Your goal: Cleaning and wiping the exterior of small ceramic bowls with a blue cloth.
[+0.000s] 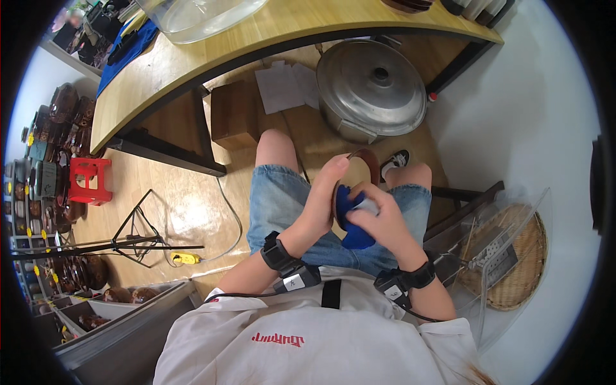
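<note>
Over my lap, my left hand [322,196] grips a brown, glossy ring-shaped piece [368,159], its thumb along the near left side. The ring stands tilted, its curved rim showing above my fingers; whether it is a bare ring or the rim of a vessel I cannot tell. My right hand [382,218] is closed on a bunched blue cloth [358,239], pressed against the lower part of the ring. A small pale grey patch [368,205] shows among the fingers there. The right fingertips are partly hidden by the cloth.
Ahead stands a wooden table [186,70] with a clear tub [199,19]. Beneath it are a large lidded metal pot [372,83] and a wooden box [232,115]. A black stand [138,240] and red stool [90,181] lie left; a woven tray [532,256] leans right.
</note>
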The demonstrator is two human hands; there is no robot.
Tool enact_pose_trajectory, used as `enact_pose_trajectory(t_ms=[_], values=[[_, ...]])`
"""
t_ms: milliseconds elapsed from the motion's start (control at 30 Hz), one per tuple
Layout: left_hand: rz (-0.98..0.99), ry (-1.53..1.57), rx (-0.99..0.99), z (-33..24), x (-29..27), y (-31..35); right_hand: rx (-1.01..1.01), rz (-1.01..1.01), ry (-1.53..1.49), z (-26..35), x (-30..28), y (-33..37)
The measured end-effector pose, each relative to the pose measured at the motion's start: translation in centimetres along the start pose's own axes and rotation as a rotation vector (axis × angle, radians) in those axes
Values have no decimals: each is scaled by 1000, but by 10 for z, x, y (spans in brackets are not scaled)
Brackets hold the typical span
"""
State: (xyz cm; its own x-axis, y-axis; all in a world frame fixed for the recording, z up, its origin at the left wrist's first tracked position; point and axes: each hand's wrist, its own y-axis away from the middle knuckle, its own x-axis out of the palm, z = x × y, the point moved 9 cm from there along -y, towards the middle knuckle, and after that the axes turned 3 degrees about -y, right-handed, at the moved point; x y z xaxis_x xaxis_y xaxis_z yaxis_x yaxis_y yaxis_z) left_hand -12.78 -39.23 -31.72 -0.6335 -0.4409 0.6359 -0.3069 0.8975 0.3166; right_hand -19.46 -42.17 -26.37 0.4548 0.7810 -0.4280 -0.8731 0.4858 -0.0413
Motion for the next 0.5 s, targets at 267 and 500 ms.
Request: enact_pose_trajectory(t_ms=[267,500], values=[[48,-27,57,-6,16,8,-93,-650,165,8,-54,8],[-5,-253,116,-13,14,14,3,-475,-225,-10,-17,3]])
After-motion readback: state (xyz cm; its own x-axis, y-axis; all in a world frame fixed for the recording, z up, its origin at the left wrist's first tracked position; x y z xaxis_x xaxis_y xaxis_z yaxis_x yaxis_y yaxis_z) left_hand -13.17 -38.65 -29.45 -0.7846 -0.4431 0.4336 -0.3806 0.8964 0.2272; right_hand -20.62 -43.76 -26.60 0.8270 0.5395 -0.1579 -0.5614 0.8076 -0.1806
